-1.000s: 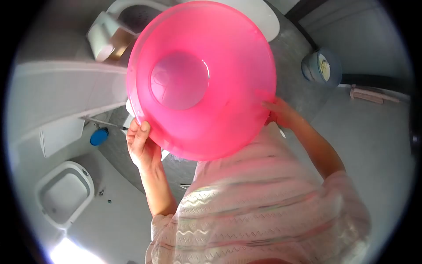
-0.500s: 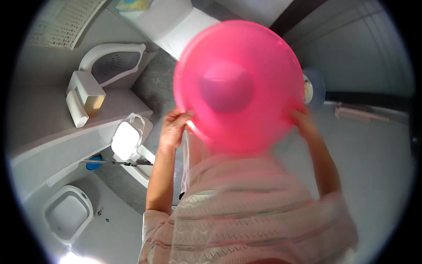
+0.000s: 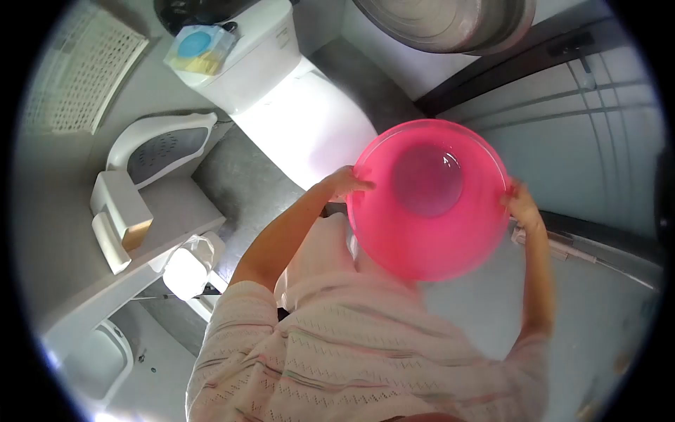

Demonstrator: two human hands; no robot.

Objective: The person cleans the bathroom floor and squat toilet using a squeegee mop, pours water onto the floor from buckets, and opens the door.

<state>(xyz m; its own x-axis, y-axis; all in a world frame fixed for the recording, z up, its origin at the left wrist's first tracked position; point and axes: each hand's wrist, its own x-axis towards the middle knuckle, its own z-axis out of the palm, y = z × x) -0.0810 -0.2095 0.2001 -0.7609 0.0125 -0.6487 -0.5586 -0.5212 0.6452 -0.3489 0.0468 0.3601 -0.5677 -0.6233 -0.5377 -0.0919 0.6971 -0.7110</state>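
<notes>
A round, translucent pink basin (image 3: 422,243) is held up in front of my body, right of the middle of the view, with its purplish round base showing. My left hand (image 3: 347,184) grips its left rim, thumb on the near face. On the opposite side my right hand (image 3: 522,204) is closed on the right rim, slightly blurred. Behind and to the left of the basin stands a white toilet (image 3: 306,119) with its lid down. The fingers behind the rim are partly hidden.
A clear box with a blue lid (image 3: 200,55) sits on the toilet tank. At the left are a white basket (image 3: 88,67), a grey-white tub (image 3: 165,151) and a small bin (image 3: 188,271). A glass door (image 3: 562,141) stands at the right, with large round basins (image 3: 450,21) above.
The pink basin and both hands have moved right and down in the view. The view has turned, so the toilet, box and large basins now show. Both hands keep their hold.
</notes>
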